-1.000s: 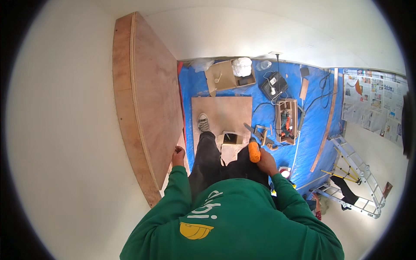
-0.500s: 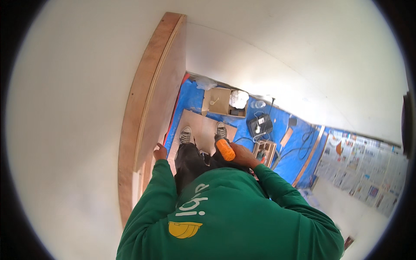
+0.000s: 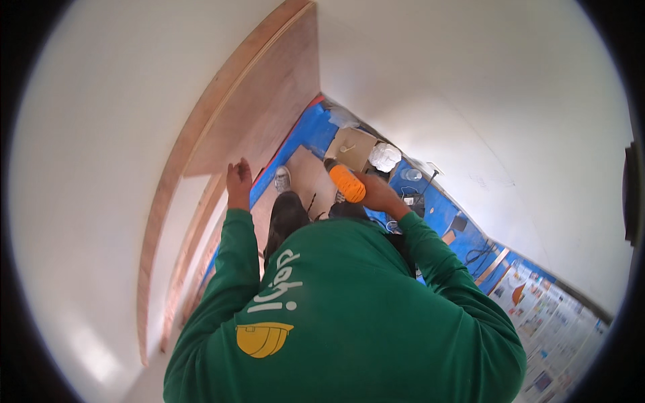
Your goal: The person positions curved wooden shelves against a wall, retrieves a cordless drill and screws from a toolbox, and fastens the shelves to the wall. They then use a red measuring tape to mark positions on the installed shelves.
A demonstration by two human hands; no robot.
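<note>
My right hand (image 3: 377, 195) is wrapped round an orange cordless drill (image 3: 347, 183), held in front of my body with its dark nose tipped away from me to the left. My left hand (image 3: 239, 180) is raised beside a plywood sheet (image 3: 269, 94), which is fixed to a timber frame (image 3: 201, 107) standing on the left. Its fingers are bunched together near the lower part of the sheet. Whatever they pinch, if anything, is too small to make out.
Blue sheeting (image 3: 314, 124) covers the floor, with a loose board (image 3: 310, 176) under my feet. Ahead are an open wooden box (image 3: 354, 149), a white bundle (image 3: 385, 157) and a clear bottle (image 3: 410, 174). Black cables (image 3: 478, 254) and newspaper sheets (image 3: 537, 316) lie to the right.
My view and body have turned to the left, toward the frame. My left hand has come up alongside the plywood. The drill has risen in my right hand.
</note>
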